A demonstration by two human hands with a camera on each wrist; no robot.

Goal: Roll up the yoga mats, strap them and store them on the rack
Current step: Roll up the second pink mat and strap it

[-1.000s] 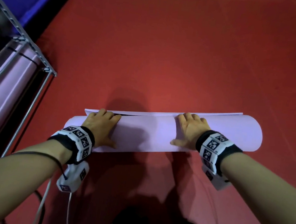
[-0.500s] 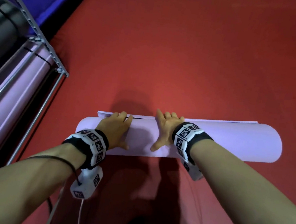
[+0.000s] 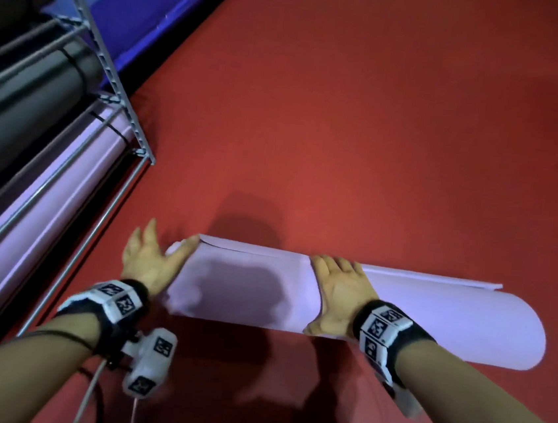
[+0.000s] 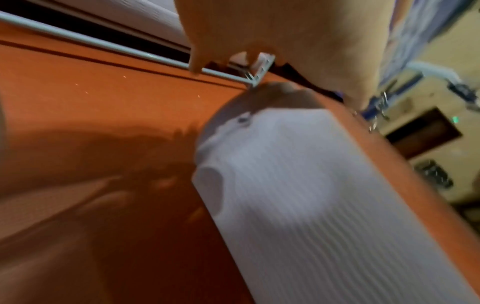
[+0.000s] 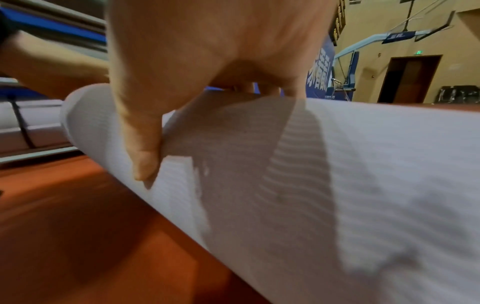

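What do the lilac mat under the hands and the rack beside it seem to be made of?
Rolled mat: probably soft foam with a matte finish; fine ribs show in the right wrist view, and it curls without creasing.
Rack: apparently metal, pale grey with a slight sheen; thin round bars and a perforated upright.

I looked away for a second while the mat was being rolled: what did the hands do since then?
The left hand slid off the top of the lilac mat to its left end, fingers spread. The right hand shifted toward the middle of the roll. It stays pressed flat on top; the mat stays rolled on the red floor, unstrapped.
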